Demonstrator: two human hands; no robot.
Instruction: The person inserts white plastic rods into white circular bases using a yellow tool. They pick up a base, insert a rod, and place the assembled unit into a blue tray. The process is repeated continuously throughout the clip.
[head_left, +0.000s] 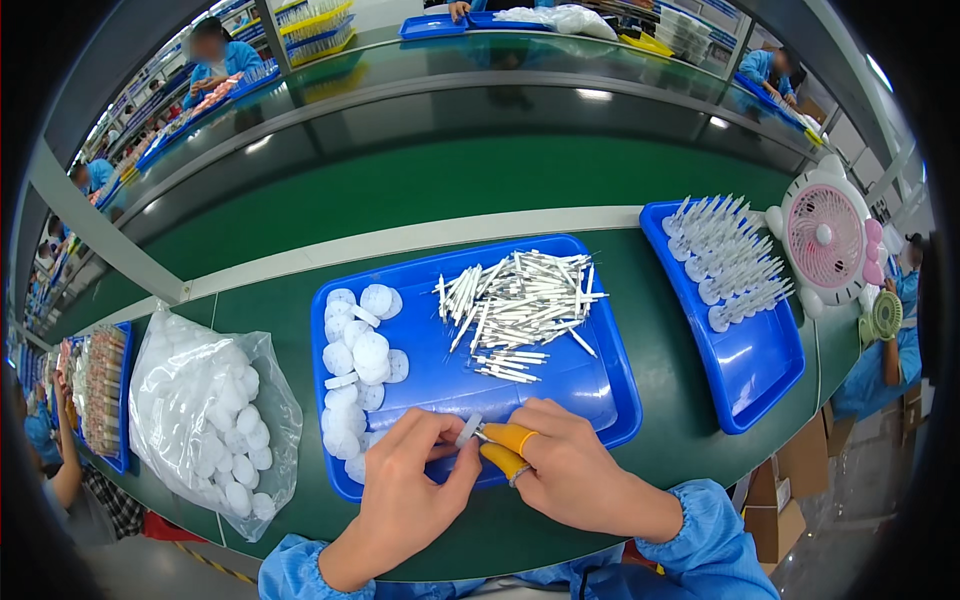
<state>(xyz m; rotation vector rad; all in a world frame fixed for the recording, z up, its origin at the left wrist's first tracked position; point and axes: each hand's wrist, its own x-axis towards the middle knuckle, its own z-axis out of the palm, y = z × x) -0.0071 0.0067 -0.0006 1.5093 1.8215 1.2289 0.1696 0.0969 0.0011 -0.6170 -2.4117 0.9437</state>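
Note:
Between the thumb and fingers of my left hand (415, 485) is a white plastic disc (469, 430), seen nearly edge-on. My right hand (565, 465) is closed round yellow-handled pliers (508, 440), whose jaws meet the disc; what they grip there is too small to tell. Both hands are over the near edge of a blue tray (420, 395). In its left side lies a heap of similar white discs (370, 350). Thin white sticks with fine wire ends (520, 300) are piled in its far right part.
A clear bag of white discs (215, 420) lies left of the tray. To the right, a second blue tray (760, 370) holds rows of discs with upright sticks (725, 260), beside a pink-and-white fan (825, 235). A green conveyor belt (450, 175) runs beyond; co-workers sit around.

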